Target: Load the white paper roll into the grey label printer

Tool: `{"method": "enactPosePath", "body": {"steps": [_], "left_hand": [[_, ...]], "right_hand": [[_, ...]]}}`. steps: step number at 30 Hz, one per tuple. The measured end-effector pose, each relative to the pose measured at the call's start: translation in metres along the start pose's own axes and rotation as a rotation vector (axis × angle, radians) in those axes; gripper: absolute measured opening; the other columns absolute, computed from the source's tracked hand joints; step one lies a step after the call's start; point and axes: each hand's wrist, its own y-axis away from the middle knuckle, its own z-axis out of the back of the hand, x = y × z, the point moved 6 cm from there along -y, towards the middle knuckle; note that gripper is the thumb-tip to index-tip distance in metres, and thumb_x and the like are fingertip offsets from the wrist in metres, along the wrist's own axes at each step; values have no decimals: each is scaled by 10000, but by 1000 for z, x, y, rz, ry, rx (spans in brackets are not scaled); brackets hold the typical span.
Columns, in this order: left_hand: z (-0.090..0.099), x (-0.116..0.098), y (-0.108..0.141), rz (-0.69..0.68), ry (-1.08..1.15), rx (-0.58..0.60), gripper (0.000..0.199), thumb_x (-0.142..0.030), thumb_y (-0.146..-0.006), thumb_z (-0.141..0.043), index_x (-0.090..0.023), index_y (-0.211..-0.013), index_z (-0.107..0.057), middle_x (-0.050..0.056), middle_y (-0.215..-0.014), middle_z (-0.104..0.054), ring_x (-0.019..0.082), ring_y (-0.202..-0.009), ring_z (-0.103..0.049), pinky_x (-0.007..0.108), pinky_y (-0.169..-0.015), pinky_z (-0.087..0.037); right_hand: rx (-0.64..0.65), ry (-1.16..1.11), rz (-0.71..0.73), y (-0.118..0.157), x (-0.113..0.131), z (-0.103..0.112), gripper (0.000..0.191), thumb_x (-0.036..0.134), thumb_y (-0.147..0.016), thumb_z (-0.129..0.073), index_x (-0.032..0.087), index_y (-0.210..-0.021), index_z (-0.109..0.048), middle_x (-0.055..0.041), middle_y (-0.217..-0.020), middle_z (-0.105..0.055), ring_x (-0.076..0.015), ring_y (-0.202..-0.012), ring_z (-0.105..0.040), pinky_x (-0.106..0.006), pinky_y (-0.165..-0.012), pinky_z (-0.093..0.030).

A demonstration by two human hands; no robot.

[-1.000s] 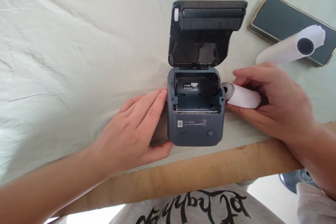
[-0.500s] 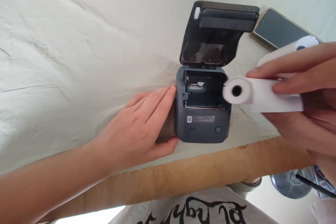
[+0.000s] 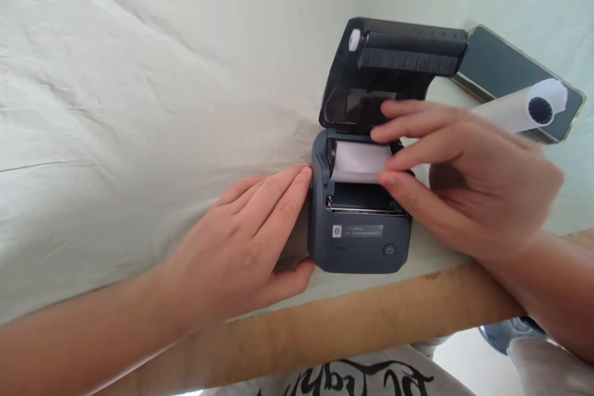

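Seems to be at the step of seating the white roll (image 3: 359, 161) in the bay (image 3: 364, 195) of the printer (image 3: 357, 247), near the front edge (image 3: 371, 315) of the bench (image 3: 162, 74). Steadies the printer's left side with the left hand (image 3: 245, 241), extended and not closed around anything. Touches the roll's right end with fingertips and thumb of the right hand (image 3: 482, 173); cannot tell pinching from only pressing. Calls next, probably, for level seating and a gentle release, without catching the raised lid (image 3: 394, 77). Has wide open room toward the bench's left edge, but less room on the right, near the second roll (image 3: 505, 108), partly over the phone (image 3: 508, 65).
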Motion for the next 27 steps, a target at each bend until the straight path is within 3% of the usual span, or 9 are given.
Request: {"method": "enactPosePath", "body": {"steps": [6,10,14,17,22,27], "left_hand": [[1,1,-2,0,-8,-31,596,-300,-1091,-535,57,-1567,-559,291,-1446,-801,350,-1371,-808,459,-1160,-681],[0,0,-2,-4,9,-31,602,-291,-1084,-526,70,-1564,-557,308,-1441,-800,362,-1357,-813,479,-1144,-697],[0,0,-1,-12,23,-37,627,-308,-1096,-530,80,-1588,-536,326,-1455,-784,386,-1364,-806,510,-1134,-705],[-2,1,1,1,40,-13,683,-314,-1092,-543,60,-1660,-477,330,-1496,-759,408,-1395,-790,535,-1157,-696],[-2,2,2,16,74,3,817,-338,-1080,-572,-12,-1790,-330,301,-1552,-734,412,-1414,-782,553,-1165,-696],[-2,3,2,29,107,-37,823,-360,-1094,-581,-8,-1788,-315,316,-1551,-726,422,-1391,-783,567,-1138,-706]], "right_hand": [[21,-28,25,1,-3,-1,226,147,-927,-870,264,-1033,-708,25,-1002,-839,-160,-936,-811,-350,-825,-702],[149,106,-145,-4,-2,0,162,262,-983,-845,265,-1067,-706,32,-1029,-831,-162,-906,-767,-371,-844,-655],[231,85,-281,-8,-2,0,224,154,-916,-799,288,-1054,-683,46,-954,-781,-178,-847,-757,-332,-722,-636],[204,58,-273,-10,-2,-4,271,63,-876,-741,276,-1023,-659,56,-881,-759,-150,-770,-746,-284,-649,-604],[102,102,-231,-15,6,0,223,45,-961,-684,258,-992,-625,70,-878,-784,-109,-712,-736,-255,-641,-586],[197,115,-95,-14,32,6,305,5,-954,-645,292,-1051,-617,87,-828,-749,-111,-697,-688,-268,-704,-601]]}}
